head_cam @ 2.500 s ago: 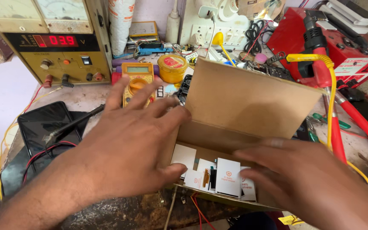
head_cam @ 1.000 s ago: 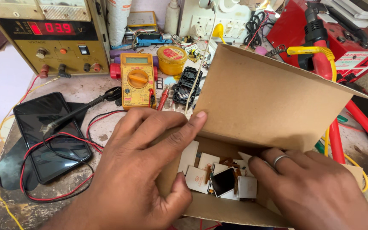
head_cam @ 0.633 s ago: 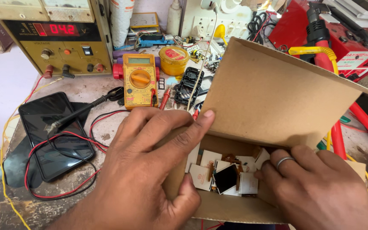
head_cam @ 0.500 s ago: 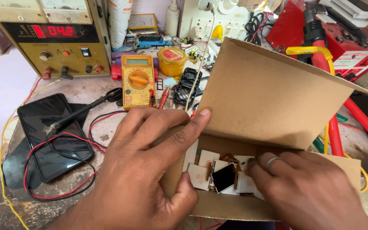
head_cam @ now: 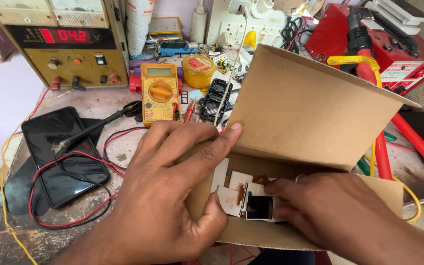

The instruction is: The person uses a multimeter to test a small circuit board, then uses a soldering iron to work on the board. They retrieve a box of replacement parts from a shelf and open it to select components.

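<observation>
right hand [head_cam: 349,216] fingertips buried under small parts [head_cam: 244,196] in cardboard box [head_cam: 310,113]; wrist cut off by frame edge.

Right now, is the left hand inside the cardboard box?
No, the left hand grips the cardboard box by its outer end; only the right hand reaches among the small parts inside.

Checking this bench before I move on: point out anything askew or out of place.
Red and black test leads trail loose across the black phone lying face up on the worn bench. Small white-backed parts lie jumbled, tilted against each other, in the cardboard box. Nothing looks spilled.
</observation>
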